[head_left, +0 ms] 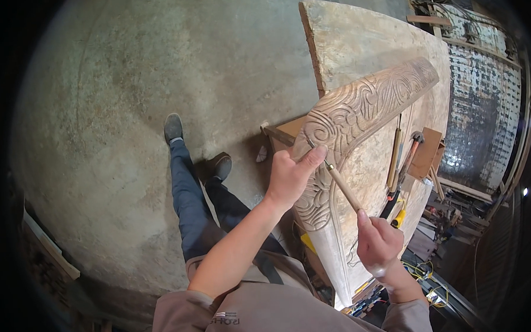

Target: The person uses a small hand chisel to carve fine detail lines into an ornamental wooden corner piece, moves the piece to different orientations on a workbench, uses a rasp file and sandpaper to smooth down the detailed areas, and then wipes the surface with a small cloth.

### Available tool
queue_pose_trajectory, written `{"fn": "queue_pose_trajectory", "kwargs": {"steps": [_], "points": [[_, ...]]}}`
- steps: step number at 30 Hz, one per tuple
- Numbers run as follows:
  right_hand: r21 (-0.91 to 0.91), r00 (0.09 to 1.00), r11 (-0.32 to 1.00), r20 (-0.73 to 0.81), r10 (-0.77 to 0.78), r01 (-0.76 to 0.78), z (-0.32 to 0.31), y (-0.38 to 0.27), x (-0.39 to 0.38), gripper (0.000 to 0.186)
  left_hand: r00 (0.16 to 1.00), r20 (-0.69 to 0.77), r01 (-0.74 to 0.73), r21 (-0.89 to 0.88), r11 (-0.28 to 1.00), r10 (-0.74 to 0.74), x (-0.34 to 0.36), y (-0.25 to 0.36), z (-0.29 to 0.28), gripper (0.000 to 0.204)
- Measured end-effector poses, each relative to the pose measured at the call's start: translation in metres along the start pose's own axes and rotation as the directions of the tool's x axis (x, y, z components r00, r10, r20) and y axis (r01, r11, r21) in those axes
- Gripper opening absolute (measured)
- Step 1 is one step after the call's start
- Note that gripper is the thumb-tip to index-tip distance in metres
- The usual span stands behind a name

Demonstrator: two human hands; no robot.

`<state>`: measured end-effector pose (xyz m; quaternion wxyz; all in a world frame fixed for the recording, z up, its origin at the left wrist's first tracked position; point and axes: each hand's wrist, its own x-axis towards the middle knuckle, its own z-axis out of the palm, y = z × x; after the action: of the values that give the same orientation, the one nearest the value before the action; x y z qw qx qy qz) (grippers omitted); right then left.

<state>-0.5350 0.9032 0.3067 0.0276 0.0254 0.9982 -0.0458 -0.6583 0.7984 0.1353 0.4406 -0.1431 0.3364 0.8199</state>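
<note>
A curved wooden piece (386,97) with scrolls and flowing grooves carved over much of it lies on the workbench in front of me. Its lower end is smooth and uncarved. My right hand (380,243) is wrapped round the end of the wooden handle of a carving chisel (346,188). Over the carved bend, my left hand (290,175) is closed on the chisel's metal shank, thumb along it. The blade points away toward a round scroll; its very tip is hard to make out. Most of my left fingers are hidden under the hand.
The bench is a thick wooden slab (366,36) with a rough left edge. On its right lie a long-handled tool (395,155), a hammer (416,138) and a small brown wooden box (427,154). Yellow cables (438,294) hang at the lower right. Concrete floor (117,112) spreads left.
</note>
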Motion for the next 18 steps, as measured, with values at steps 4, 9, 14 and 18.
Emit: {"fn": "queue_pose_trajectory", "kwargs": {"steps": [4, 9, 14, 18], "points": [[0.038, 1.000, 0.999, -0.007, 0.026, -0.026, 0.000, 0.000, 0.005, 0.043, 1.000, -0.006, 0.024, 0.005, 1.000, -0.024, 0.000, 0.003, -0.001, 0.036], [-0.026, 0.998, 1.000, 0.062, 0.009, -0.008, -0.022, -0.008, 0.007, 0.050, 0.993, 0.113, 0.040, 0.006, 0.999, -0.040, 0.001, 0.001, -0.009, 0.046], [0.001, 0.993, 1.000, 0.114, -0.016, 0.016, -0.030, -0.005, 0.012, 0.056, 0.988, 0.146, 0.064, -0.048, 0.997, -0.056, 0.002, 0.001, -0.010, 0.047], [-0.013, 0.986, 0.999, 0.163, 0.036, -0.034, -0.035, -0.013, 0.014, 0.057, 0.985, 0.161, 0.060, -0.021, 0.998, -0.056, 0.003, -0.004, -0.014, 0.047]]}}
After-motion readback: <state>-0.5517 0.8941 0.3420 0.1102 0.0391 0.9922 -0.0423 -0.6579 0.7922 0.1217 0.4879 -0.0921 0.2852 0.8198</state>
